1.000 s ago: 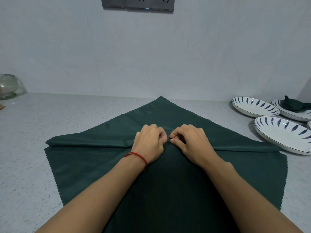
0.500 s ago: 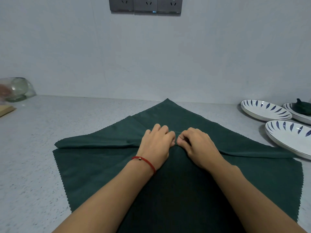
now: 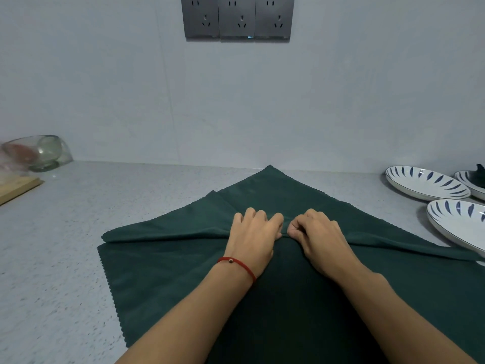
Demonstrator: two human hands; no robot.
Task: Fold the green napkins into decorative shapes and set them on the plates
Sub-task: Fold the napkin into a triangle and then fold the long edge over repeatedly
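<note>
At the counter's (image 3: 78, 232) far left edge I see one glass bowl (image 3: 39, 153) tipped on its side and one wooden board (image 3: 15, 187) beside it. Mid-counter lies the one green napkin (image 3: 162, 271) I am working, spread as a diamond with its far corner toward the wall. My left hand (image 3: 253, 236) has flattened out over the last second: its knuckles were bunched, and now the fingers lie longer across the central ridge, thumb tucked against the pleat. My right hand (image 3: 317, 236) is curled tight, pinching that same gathered fold just beside the left. I judge that the pleat is being pressed and pinned at the middle, so this fold is early and nothing is ready for plating. Along the right edge I count three plates (image 3: 425, 185), blue-leaf patterned; the farthest carries one folded napkin (image 3: 479, 177), mostly cut off by the frame.
</note>
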